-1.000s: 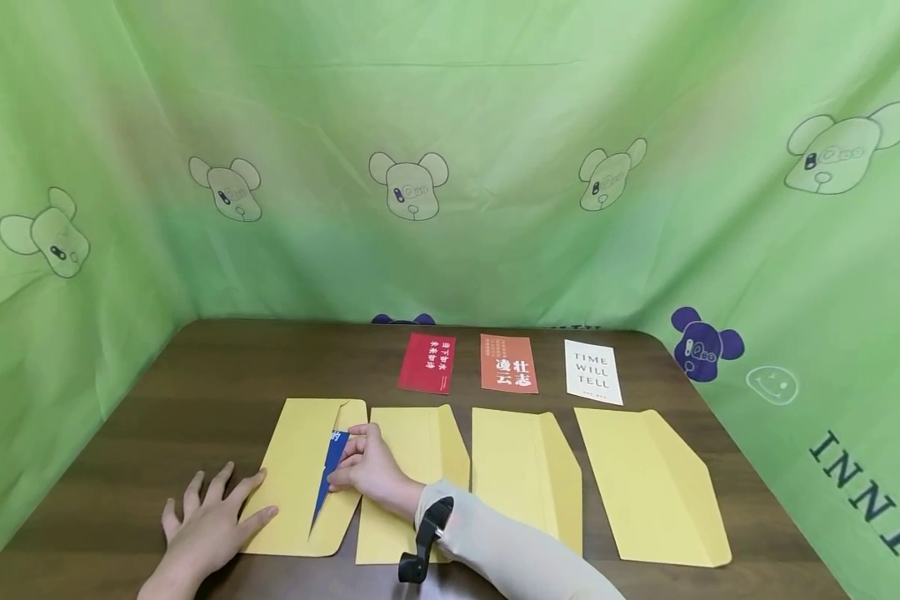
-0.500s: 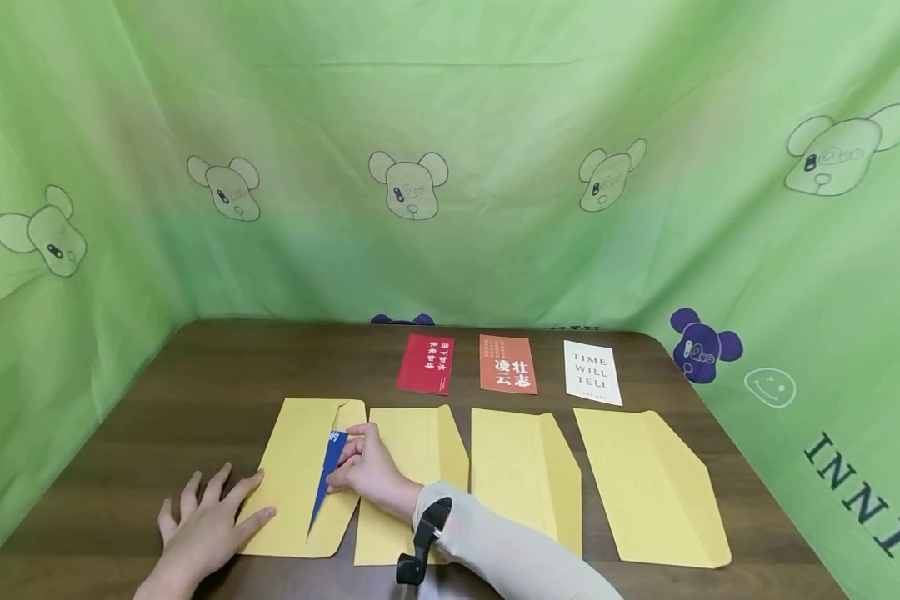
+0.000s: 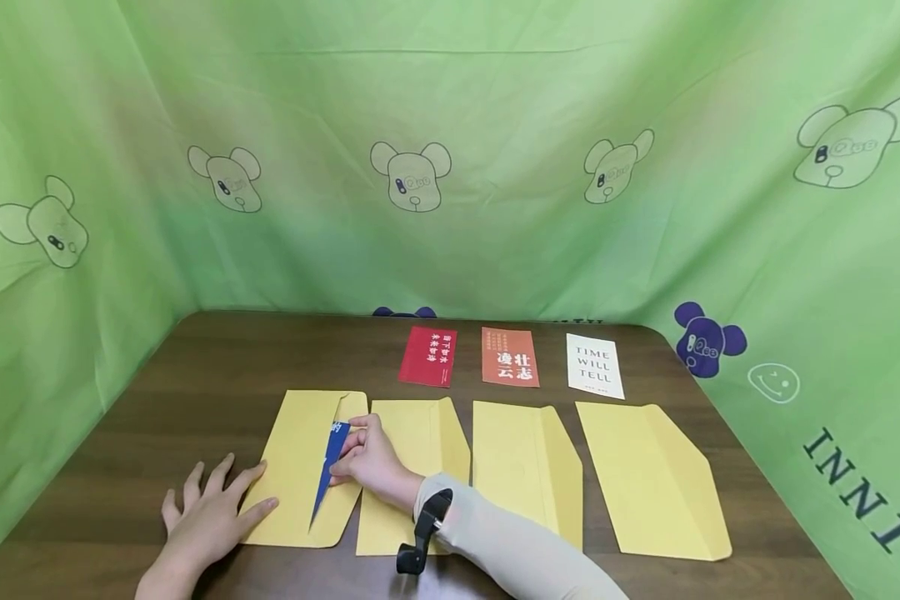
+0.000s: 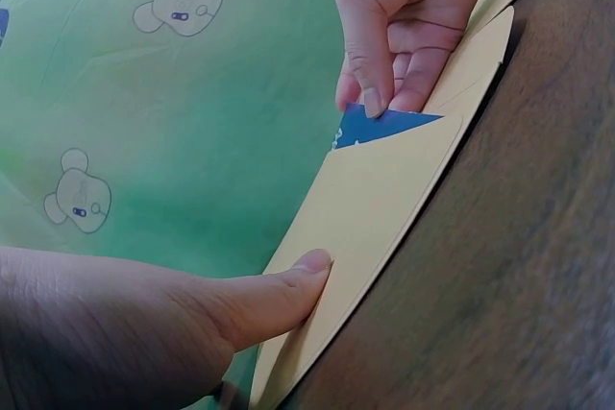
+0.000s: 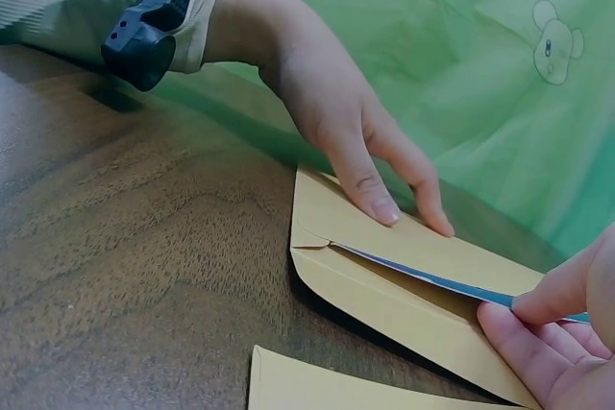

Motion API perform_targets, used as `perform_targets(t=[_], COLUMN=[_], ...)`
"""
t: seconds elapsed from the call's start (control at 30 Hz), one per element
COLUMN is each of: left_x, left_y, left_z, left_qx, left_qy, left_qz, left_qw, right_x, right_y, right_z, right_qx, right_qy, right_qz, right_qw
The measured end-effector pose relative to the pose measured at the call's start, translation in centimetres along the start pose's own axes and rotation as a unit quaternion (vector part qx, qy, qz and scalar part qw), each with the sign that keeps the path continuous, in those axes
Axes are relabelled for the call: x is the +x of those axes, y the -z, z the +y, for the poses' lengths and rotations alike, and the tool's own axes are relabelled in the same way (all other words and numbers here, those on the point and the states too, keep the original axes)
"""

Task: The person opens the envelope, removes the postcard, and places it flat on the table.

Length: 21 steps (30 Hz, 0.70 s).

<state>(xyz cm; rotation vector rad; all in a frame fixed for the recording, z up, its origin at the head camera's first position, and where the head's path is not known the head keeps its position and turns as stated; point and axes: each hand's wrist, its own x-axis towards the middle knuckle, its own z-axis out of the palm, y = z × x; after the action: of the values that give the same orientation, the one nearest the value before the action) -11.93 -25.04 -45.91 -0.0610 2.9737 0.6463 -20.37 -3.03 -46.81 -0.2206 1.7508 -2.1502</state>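
A blue card [image 3: 328,467] with white lettering lies mostly inside the leftmost yellow envelope [image 3: 285,475], and a slanted strip of it shows at the opening. My right hand [image 3: 371,458] pinches the card's exposed edge between thumb and fingers; the left wrist view shows this thumb on the blue card [image 4: 384,125]. With fingers spread, my left hand [image 3: 208,512] rests at the envelope's left edge, its thumb on the paper. In the right wrist view the envelope's mouth gapes around the card's edge [image 5: 432,277]. How deep the card reaches is hidden.
Three more yellow envelopes [image 3: 401,433] lie in a row to the right, flaps unfolded. Behind them are a red card [image 3: 427,357], an orange card [image 3: 510,358] and a white card [image 3: 595,367]. A green printed curtain [image 3: 450,250] surrounds the brown table [image 3: 150,417].
The head view has shifted slightly, so the table things appear a little higher. Both hands, the blue card and the envelope keep nearly the same places.
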Motion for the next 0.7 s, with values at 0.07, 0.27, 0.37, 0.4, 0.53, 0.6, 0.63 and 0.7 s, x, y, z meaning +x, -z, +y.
perform_targets(t=[0.07, 0.27, 0.37, 0.4, 0.53, 0.6, 0.63, 0.7], left_x=[-0.04, -0.14, -0.16, -0.17, -0.04, 0.05, 0.09, 0.14], left_y=[0.02, 0.05, 0.03, 0.04, 0.15, 0.19, 0.20, 0.22], left_z=[0.00, 0.04, -0.05, -0.07, -0.08, -0.03, -0.01, 0.05], left_qx=[0.000, -0.003, -0.004, -0.004, -0.005, -0.006, -0.007, -0.009], left_qy=[0.001, 0.006, 0.006, 0.005, 0.003, 0.003, 0.003, 0.004], left_qz=[-0.002, -0.013, -0.013, -0.011, -0.007, -0.007, -0.008, -0.011], left_qw=[1.0000, 0.9999, 0.9999, 0.9999, 1.0000, 1.0000, 0.9999, 0.9999], right_x=[0.02, -0.17, -0.20, -0.17, 0.05, 0.19, 0.23, 0.25], right_y=[0.02, 0.18, 0.23, 0.24, 0.25, 0.26, 0.28, 0.30], right_z=[0.07, 0.33, 0.29, 0.23, 0.00, -0.07, -0.08, -0.09], right_qx=[0.003, 0.007, 0.005, 0.006, 0.005, 0.004, 0.005, 0.004], right_qy=[-0.002, -0.014, -0.017, -0.019, -0.019, -0.020, -0.020, -0.020], right_qz=[0.001, 0.005, 0.004, 0.004, 0.003, 0.004, 0.005, 0.006], right_qw=[1.000, 1.000, 1.000, 1.000, 1.000, 1.000, 1.000, 1.000])
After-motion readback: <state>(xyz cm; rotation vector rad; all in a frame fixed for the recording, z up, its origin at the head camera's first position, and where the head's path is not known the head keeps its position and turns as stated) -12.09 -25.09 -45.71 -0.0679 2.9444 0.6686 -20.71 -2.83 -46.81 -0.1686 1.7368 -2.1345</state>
